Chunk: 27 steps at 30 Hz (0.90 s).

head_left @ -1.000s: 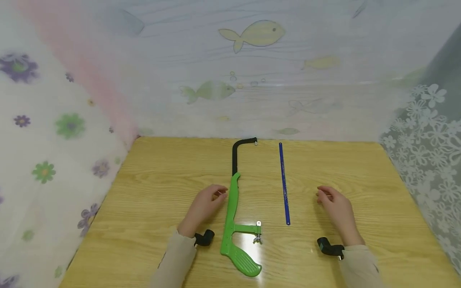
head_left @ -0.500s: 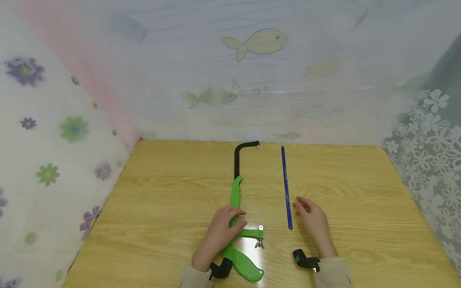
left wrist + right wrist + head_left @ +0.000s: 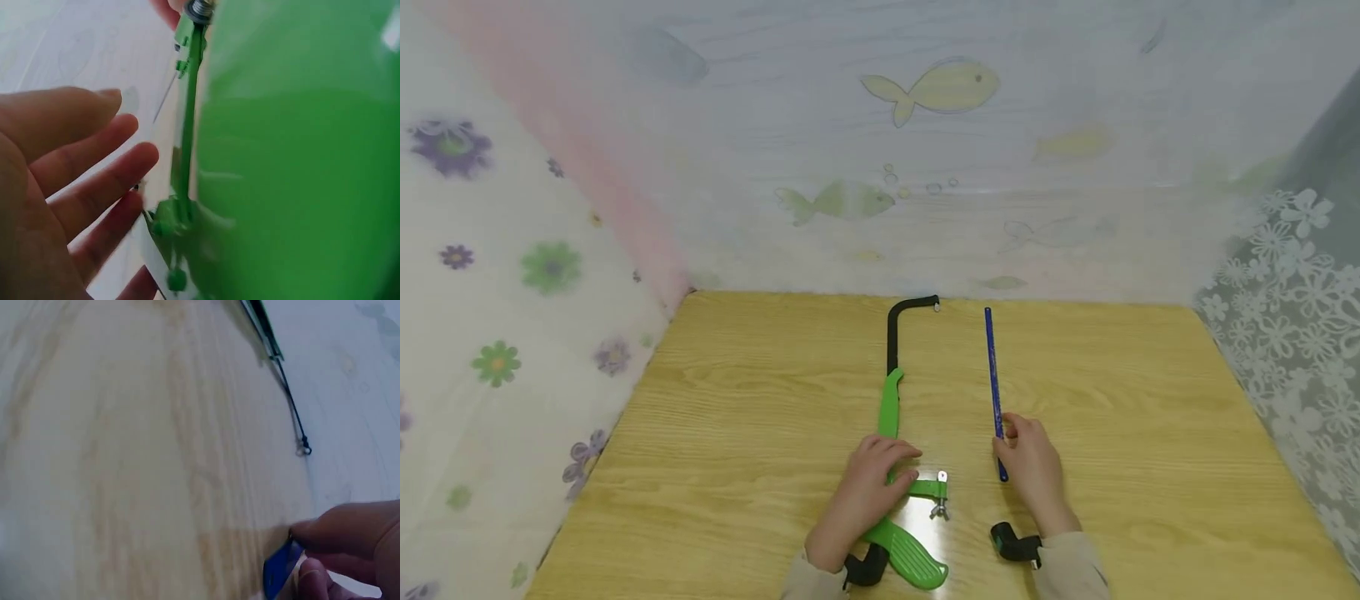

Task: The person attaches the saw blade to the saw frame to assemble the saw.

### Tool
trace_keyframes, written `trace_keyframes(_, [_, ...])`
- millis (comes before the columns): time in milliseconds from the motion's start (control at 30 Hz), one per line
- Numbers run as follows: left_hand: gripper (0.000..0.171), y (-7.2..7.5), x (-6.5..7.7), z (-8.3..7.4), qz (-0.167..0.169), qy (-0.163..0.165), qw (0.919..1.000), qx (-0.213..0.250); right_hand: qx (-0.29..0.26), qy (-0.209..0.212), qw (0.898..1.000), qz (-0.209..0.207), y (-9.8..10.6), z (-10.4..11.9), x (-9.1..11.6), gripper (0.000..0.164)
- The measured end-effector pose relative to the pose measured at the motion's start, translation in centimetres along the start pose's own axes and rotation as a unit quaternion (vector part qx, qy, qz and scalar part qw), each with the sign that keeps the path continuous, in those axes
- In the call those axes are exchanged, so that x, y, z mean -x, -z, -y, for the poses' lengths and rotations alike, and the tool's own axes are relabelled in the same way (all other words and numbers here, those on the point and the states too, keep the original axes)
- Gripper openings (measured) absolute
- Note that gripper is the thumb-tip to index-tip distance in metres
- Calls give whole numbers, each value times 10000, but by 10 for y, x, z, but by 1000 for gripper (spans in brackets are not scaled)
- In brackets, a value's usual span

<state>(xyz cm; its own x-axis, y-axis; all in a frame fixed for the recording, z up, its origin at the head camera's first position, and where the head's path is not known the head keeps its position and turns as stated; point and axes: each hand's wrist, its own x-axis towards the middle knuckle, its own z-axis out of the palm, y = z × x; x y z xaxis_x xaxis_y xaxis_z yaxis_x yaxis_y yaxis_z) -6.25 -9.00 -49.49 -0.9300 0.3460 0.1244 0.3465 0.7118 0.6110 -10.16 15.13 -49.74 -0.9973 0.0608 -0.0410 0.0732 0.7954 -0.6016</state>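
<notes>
A green hacksaw frame (image 3: 889, 408) with a black bent front bar (image 3: 892, 337) lies on the table, its ribbed handle (image 3: 916, 557) toward me. My left hand (image 3: 868, 492) is over the frame's lower part, hiding some of it. In the left wrist view, the thumb and fingers of that hand (image 3: 37, 181) are spread and relaxed beside the green metal; whether they touch it I cannot tell. A blue hacksaw blade (image 3: 992, 375) lies to the right of the frame. Near its close end, my right hand (image 3: 1033, 467) pinches it between thumb and fingers, as the blade (image 3: 281, 569) shows in the right wrist view.
A wing nut (image 3: 939, 510) hangs at the end of the frame's side arm. The wooden table (image 3: 737, 400) meets a fish-patterned curtain (image 3: 820, 242) at its far edge. Black wrist cameras (image 3: 1015, 543) jut inward from both sleeves.
From beside the frame, my left hand has come rightward and nearer me over it. My right hand has moved left and taken hold of the blade. The head view has shifted slightly.
</notes>
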Motion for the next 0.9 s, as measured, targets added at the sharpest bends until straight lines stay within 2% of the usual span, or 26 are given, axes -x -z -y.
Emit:
trace_keyframes(133, [28,1,4,-2,288,-43,9996,-34,14,0,9999,-149,1,1,5,35])
trace_keyframes(233, [29,1,5,-1,365,-225,9990,-140,119,84,9994,-303,2,2,6,31])
trace_keyframes(433, [32,4,5,0,605,-443,9972,-68,303,177,9979,-544,8,2,5,22])
trace_keyframes(667, [26,1,6,-4,630,-363,9968,-332,289,236,9979,-538,14,-5,2,20])
trace_keyframes(767, [23,0,5,-5,588,-307,9973,-309,316,215,9973,-620,15,-7,2,18])
trace_keyframes(900, [23,-2,5,-5,596,-236,9977,-208,308,115,9981,-520,15,-8,2,17])
